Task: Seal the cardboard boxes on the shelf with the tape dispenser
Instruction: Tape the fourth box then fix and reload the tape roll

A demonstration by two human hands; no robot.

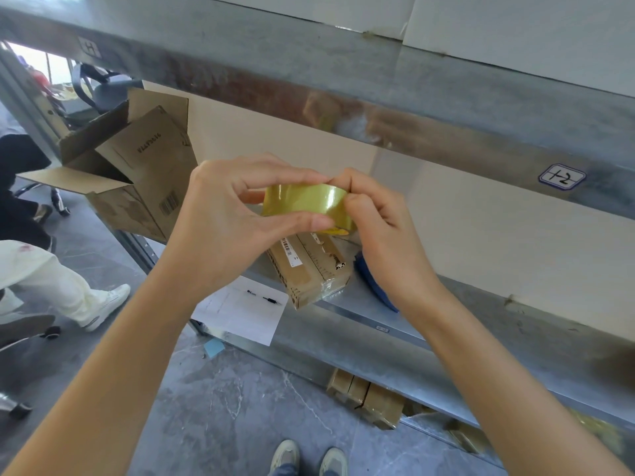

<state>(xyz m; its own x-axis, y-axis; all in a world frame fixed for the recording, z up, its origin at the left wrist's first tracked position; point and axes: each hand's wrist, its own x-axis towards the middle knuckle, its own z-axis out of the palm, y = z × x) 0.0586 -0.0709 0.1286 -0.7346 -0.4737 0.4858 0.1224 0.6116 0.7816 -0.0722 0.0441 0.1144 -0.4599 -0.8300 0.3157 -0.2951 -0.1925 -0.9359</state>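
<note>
Both hands hold a roll of yellowish tape [305, 201] in the air above the metal shelf [446, 338]. The left hand [226, 214] grips the roll between thumb and curled fingers, while the right hand [381, 228] pinches its right edge. Directly below, a small cardboard box [309, 269] lies closed on the shelf, a blue object [374, 283] just beside it; an open cardboard box [137, 173] stands well to the left

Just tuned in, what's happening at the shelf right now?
A person holds a tape roll in both hands in front of the shelf. The left hand grips it; the right hand pinches at its edge, probably hunting the tape end. A small box lies on the shelf below, and a bigger box stands open at left.
</note>
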